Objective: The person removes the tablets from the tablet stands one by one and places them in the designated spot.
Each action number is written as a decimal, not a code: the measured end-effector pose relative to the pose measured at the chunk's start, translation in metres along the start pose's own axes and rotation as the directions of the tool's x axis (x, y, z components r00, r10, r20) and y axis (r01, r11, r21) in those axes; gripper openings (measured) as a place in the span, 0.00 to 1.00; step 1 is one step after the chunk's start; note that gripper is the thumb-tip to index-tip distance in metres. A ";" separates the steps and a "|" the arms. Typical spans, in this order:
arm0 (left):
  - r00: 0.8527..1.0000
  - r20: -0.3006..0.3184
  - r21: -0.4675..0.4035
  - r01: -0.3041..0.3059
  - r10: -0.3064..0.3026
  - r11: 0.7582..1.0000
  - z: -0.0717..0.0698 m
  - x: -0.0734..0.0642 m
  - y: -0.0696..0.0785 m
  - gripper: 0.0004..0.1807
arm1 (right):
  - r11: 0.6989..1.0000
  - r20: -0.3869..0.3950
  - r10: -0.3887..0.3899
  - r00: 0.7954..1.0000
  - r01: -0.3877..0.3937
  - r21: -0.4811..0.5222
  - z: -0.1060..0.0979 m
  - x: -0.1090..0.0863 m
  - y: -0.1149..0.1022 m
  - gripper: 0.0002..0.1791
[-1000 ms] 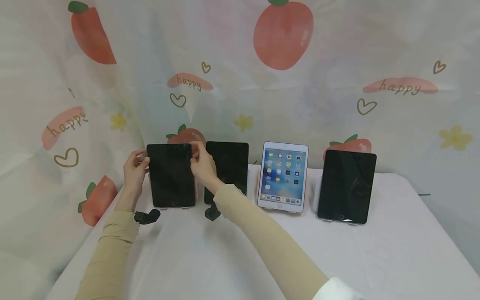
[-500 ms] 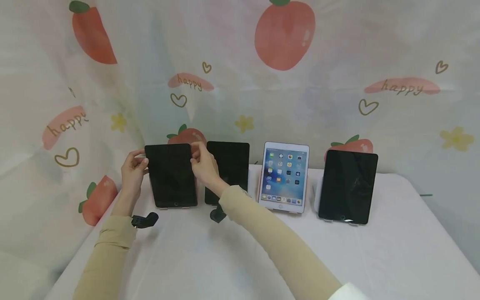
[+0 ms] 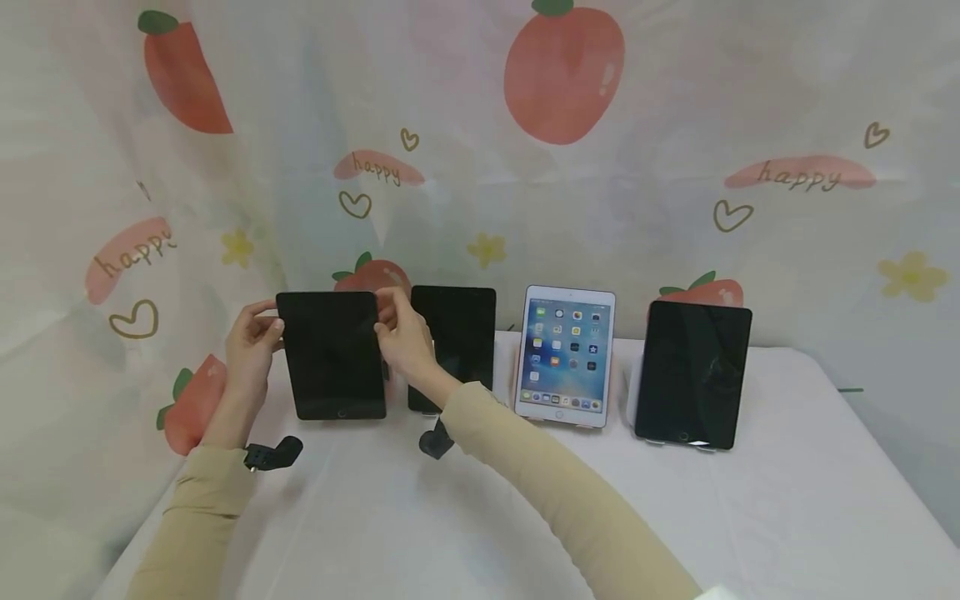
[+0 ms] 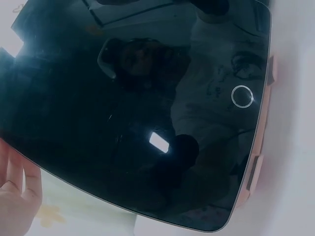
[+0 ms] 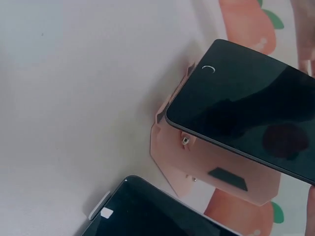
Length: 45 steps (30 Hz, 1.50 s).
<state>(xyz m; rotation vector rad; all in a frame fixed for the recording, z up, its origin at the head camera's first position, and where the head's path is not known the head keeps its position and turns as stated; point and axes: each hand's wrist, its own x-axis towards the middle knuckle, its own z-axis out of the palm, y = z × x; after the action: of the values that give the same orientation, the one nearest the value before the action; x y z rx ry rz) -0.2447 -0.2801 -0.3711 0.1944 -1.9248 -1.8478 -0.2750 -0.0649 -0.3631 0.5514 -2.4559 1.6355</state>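
Both hands hold a black tablet (image 3: 333, 354) upright at the far left, its dark screen facing me and its home button at the bottom. My left hand (image 3: 251, 342) pinches its left edge near the top, thumb in front. At the upper right edge, my right hand (image 3: 405, 333) grips it the same way. A pink metal stand (image 5: 226, 164) shows behind the tablet in the right wrist view, with its hinge screws and a dark pad exposed. In the left wrist view, the stand's lips (image 4: 256, 177) lie just beyond the tablet's bottom edge.
To the right, a second black tablet (image 3: 457, 333) leans close beside my right hand. Beyond it stand a white tablet (image 3: 566, 358) with a lit home screen and another dark tablet (image 3: 693, 375). A white cloth covers the table (image 3: 675, 525); a fruit-patterned curtain (image 3: 465, 83) hangs behind.
The held tablet has shifted left and slightly down in view, away from its neighbour, and looks a little larger. Both hands have moved with it. The other tablets stay put.
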 end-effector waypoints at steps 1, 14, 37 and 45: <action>1.000 0.002 -0.009 0.004 -0.004 1.000 -0.002 -0.002 0.002 0.16 | 1.000 0.001 -0.003 1.000 0.003 0.001 0.000 -0.002 -0.001 0.22; 0.998 0.043 -0.019 0.036 -0.036 0.999 -0.015 -0.021 0.016 0.16 | 0.996 0.022 -0.067 0.998 0.065 0.067 -0.001 -0.020 -0.009 0.22; 0.986 0.140 0.081 0.081 -0.092 0.993 -0.040 -0.049 0.011 0.14 | 0.981 0.050 -0.034 0.998 0.023 0.193 0.009 -0.051 -0.006 0.22; 0.975 0.147 0.219 0.134 -0.169 0.966 -0.045 -0.056 0.006 0.15 | 0.974 0.054 0.008 0.999 -0.020 0.225 0.013 -0.061 -0.003 0.22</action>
<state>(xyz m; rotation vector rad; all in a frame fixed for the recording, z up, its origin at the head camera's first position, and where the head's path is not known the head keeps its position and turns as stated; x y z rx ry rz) -0.1750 -0.2975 -0.3781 0.2711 -2.2771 -1.8034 -0.2165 -0.0638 -0.3850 0.6151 -2.3282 1.9439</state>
